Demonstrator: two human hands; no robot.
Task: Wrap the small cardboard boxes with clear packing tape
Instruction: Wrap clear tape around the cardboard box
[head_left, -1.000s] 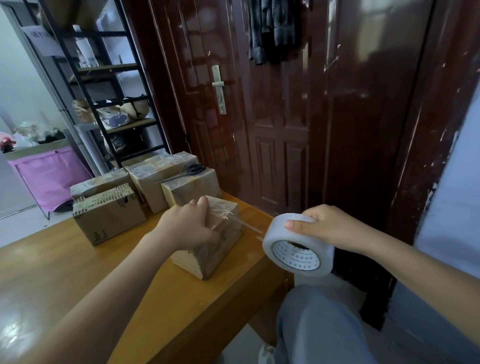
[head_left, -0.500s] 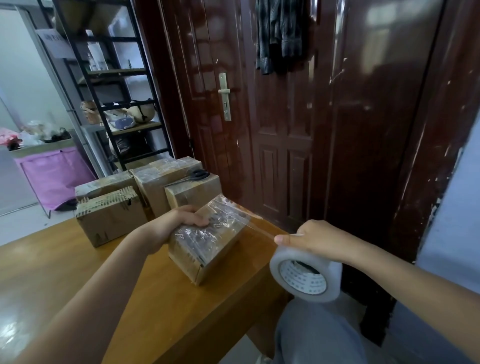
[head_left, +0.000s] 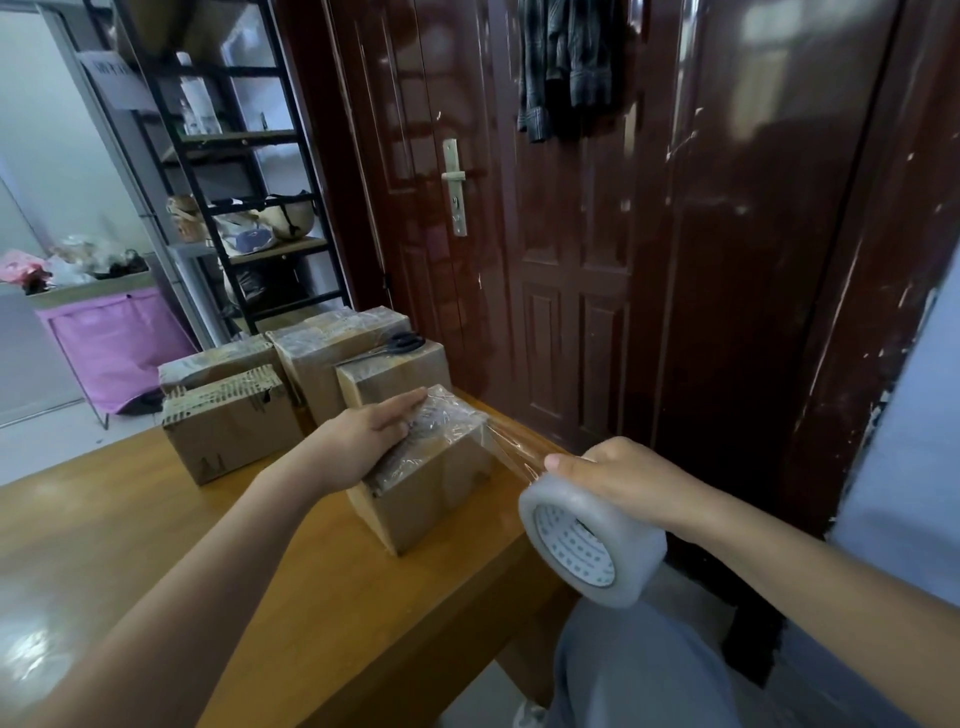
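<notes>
A small cardboard box stands near the right edge of the wooden table, its top covered in clear tape. My left hand lies flat on the box's top with the fingers straight, pressing it down. My right hand grips a roll of clear packing tape just off the table's edge. A stretched strip of tape runs from the roll to the box's right upper edge.
Several more cardboard boxes stand at the table's far end, with black scissors lying on one. A dark red door is behind them, a black metal shelf and a pink bin to the left.
My left hand has gone from gripping the box's side to lying flat on its top. The box has turned and now sits level. My right hand has kept the strip taut.
</notes>
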